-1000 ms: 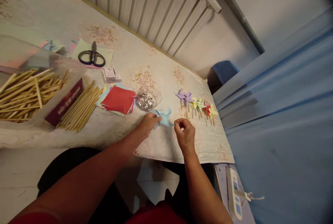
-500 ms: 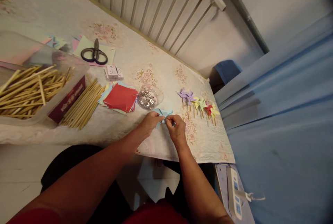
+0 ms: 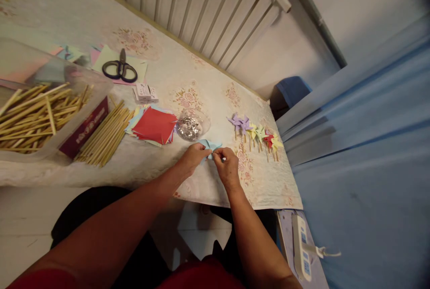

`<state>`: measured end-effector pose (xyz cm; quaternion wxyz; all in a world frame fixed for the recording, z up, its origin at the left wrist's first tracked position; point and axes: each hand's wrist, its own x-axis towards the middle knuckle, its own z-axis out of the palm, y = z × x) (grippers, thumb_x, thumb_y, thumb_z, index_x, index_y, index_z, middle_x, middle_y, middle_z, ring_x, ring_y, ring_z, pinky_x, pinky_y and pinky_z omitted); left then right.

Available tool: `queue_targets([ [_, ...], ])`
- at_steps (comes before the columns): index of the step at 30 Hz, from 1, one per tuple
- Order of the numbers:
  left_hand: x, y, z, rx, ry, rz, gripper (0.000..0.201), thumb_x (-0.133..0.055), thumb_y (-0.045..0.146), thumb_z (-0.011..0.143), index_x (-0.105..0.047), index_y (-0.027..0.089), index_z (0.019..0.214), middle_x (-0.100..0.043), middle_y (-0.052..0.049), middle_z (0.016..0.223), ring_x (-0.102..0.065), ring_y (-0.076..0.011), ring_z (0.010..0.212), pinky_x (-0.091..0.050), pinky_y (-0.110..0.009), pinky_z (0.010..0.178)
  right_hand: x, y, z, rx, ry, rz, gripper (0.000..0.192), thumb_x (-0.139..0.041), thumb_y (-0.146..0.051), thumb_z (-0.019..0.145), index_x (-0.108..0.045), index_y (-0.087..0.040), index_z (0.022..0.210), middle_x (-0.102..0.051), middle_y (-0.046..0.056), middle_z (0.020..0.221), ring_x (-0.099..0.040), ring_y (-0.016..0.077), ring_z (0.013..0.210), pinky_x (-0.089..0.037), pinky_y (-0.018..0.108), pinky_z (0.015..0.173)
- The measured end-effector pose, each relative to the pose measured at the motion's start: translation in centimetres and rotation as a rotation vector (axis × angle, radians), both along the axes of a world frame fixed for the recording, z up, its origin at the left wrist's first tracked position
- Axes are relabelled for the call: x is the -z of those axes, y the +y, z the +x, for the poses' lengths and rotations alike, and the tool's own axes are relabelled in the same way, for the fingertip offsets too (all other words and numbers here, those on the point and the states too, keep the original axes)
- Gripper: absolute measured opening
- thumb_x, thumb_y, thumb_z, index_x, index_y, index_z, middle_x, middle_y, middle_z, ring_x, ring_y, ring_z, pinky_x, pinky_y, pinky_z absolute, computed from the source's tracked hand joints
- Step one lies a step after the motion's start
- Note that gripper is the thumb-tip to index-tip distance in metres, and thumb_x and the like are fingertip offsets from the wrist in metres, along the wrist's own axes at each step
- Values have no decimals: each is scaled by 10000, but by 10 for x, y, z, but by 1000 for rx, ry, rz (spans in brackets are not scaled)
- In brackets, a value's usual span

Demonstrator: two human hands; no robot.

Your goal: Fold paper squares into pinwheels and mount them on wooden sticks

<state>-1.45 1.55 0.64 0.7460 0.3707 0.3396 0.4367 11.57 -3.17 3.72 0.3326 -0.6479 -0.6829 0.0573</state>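
Both hands meet over a light blue paper pinwheel [image 3: 210, 145] lying on the floral tablecloth [image 3: 188, 78]. My left hand [image 3: 192, 157] pinches its left side. My right hand [image 3: 227, 167] has its fingertips closed at the pinwheel's middle; what they pinch there is too small to tell. A small glass bowl of silver bits [image 3: 190, 127] stands just behind my left hand. A stack of coloured paper squares with a red one on top [image 3: 153, 126] lies left of the bowl. Several finished pinwheels on sticks [image 3: 255, 133] lie in a row to the right.
A clear plastic box of wooden sticks [image 3: 36, 114] stands at the left, with more loose sticks [image 3: 102, 134] beside it. Black scissors [image 3: 119, 69] rest on paper sheets at the back. A radiator [image 3: 201, 15] runs behind the table. A power strip [image 3: 302, 253] lies below right.
My right hand moved left from beside the pinwheel onto its middle, so both hands are now on it. My left hand kept its hold.
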Motion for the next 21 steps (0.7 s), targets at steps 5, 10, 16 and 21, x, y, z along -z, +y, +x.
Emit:
queue_targets([
  [5,1,0,0,-9,36,-1,209,-685,338,596,-589,161,652,-529,38,600,-426,-95,561,-290,-245,552,0,0,-1,-11,-8,5,138,-554,-207,850,-647,-195,749,-607,15,721,-540,165,725,-431,284,706],
  [10,2,0,1,-8,35,5,185,-675,316,603,-588,161,653,-520,43,596,-432,-94,558,-299,-243,552,1,-1,-2,7,-12,-4,129,-557,-204,844,-645,-193,750,-613,18,723,-545,168,726,-428,288,708],
  [16,9,2,3,-9,25,20,183,-672,306,610,-603,155,685,-570,27,644,-488,-109,603,-366,-243,596,4,1,-2,26,-32,-37,143,-558,-216,847,-628,-192,724,-613,20,720,-544,167,721,-429,284,713],
  [21,16,2,7,-18,80,45,175,-637,308,633,-611,159,721,-577,27,676,-496,-118,630,-379,-246,607,5,1,-2,18,-62,-64,141,-556,-213,857,-631,-187,739,-620,26,726,-547,171,724,-424,280,701],
])
